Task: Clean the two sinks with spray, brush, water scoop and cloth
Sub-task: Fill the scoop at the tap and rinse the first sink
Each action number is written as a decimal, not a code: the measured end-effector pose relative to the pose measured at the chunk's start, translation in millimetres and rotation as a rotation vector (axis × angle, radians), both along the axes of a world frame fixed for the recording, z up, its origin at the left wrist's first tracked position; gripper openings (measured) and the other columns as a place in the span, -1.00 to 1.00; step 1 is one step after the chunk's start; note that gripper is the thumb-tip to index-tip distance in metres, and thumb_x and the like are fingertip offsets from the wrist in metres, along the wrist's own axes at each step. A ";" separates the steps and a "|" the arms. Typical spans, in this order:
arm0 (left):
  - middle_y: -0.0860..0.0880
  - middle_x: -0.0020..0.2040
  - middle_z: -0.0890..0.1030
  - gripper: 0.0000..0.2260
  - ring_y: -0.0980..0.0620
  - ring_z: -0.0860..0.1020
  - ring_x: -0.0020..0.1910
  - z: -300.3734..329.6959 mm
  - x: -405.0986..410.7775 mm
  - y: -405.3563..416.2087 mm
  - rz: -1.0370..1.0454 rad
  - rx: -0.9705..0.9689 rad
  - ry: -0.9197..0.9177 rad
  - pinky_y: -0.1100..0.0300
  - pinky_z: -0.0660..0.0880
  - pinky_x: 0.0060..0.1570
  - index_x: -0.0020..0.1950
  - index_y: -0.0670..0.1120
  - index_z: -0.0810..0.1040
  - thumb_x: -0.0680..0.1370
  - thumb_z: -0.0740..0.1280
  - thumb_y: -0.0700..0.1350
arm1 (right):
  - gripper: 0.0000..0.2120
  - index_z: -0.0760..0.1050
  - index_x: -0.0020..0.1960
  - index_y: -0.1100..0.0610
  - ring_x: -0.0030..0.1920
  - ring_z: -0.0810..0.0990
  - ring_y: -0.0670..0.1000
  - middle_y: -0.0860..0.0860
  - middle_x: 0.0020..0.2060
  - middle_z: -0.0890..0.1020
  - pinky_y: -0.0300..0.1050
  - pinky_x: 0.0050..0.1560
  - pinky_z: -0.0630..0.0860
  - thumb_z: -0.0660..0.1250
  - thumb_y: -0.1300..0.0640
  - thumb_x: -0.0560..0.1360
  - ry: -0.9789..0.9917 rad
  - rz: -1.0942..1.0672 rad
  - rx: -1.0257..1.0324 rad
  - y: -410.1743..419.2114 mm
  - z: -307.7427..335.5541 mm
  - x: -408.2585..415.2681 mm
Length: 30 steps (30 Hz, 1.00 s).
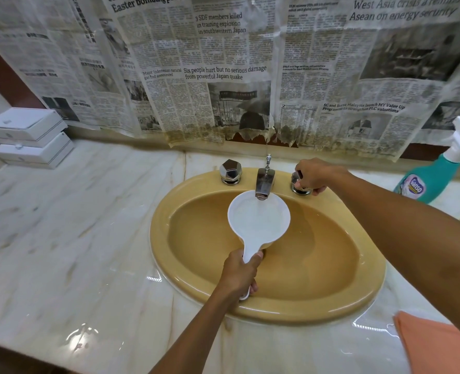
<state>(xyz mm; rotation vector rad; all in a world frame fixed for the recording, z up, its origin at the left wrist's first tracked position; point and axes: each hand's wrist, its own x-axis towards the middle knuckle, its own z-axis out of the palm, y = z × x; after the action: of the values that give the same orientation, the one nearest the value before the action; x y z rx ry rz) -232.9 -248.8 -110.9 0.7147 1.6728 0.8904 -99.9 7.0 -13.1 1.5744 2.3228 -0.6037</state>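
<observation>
With the left hand (241, 273) gripping the water scoop (258, 220) under the spout (263, 183) and the right hand (311, 176) clamping the tap knob (299, 183), overfilling is risking spillage onto the surface (75, 225).

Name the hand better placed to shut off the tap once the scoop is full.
Right. The right hand already grips the right tap knob; the left hand is holding the scoop under the spout.

My left hand (240, 273) reaches forward with fingers and thumb curled tight in a grip. My right hand (313, 175) stretches further out, arm nearly straight, fingers curled in a grasp.
</observation>
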 end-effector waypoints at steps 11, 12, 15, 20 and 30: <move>-0.06 -0.36 0.41 -0.70 0.01 0.41 -0.58 3.9 0.8 -1.4 0.008 0.000 0.007 0.25 0.36 -0.52 0.17 -0.25 0.54 0.63 0.27 -0.03 | -0.45 0.49 -0.12 0.20 -0.23 0.59 0.08 0.06 -0.30 0.57 -0.13 -0.14 0.51 0.07 -0.27 0.60 -0.135 -0.123 0.232 -9.0 -15.9 -5.9; -0.06 -0.36 0.42 -0.70 0.01 0.41 -0.58 4.1 0.9 -1.5 0.007 0.000 0.005 0.25 0.36 -0.52 0.17 -0.25 0.54 0.63 0.27 -0.02 | -0.39 0.50 -0.13 0.19 -0.23 0.60 0.08 0.07 -0.29 0.57 -0.12 -0.11 0.51 -0.01 -0.31 0.60 -0.164 -0.150 0.278 -12.2 -18.1 -8.4; -0.06 -0.35 0.42 -0.72 0.02 0.41 -0.58 3.9 0.6 -0.8 0.010 -0.002 -0.002 0.27 0.36 -0.52 0.16 -0.22 0.55 0.63 0.27 -0.02 | -0.38 0.36 -0.21 0.12 -0.20 0.62 0.11 0.09 -0.34 0.47 -0.07 0.05 0.51 -0.10 -0.39 0.57 -0.127 -0.155 0.130 1.5 -2.6 -9.2; -0.08 -0.33 0.44 -0.74 0.01 0.42 -0.56 4.1 -0.2 -1.6 0.016 -0.013 -0.021 0.26 0.36 -0.52 0.12 -0.21 0.53 0.62 0.29 -0.01 | -0.27 0.25 0.47 0.16 -0.21 0.68 0.09 0.13 0.18 0.51 -0.05 -0.19 0.63 0.45 -0.14 0.46 -0.138 0.043 -0.098 16.0 30.8 7.0; -0.10 -0.31 0.47 -0.84 0.02 0.42 -0.52 13.7 -5.6 -0.3 0.017 -0.034 -0.200 0.23 0.36 -0.51 0.15 -0.15 0.50 0.64 0.27 -0.10 | -0.61 0.52 -0.10 0.14 -0.30 0.52 0.07 0.01 -0.37 0.46 -0.12 -0.24 0.50 0.27 -0.20 0.56 -0.175 0.129 0.340 -7.0 -13.4 5.8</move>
<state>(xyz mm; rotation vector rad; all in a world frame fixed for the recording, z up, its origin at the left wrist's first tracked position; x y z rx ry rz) -238.4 -249.1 -97.2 0.5699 1.5148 0.9122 -94.1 0.0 -26.5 1.5223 2.4601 -0.0374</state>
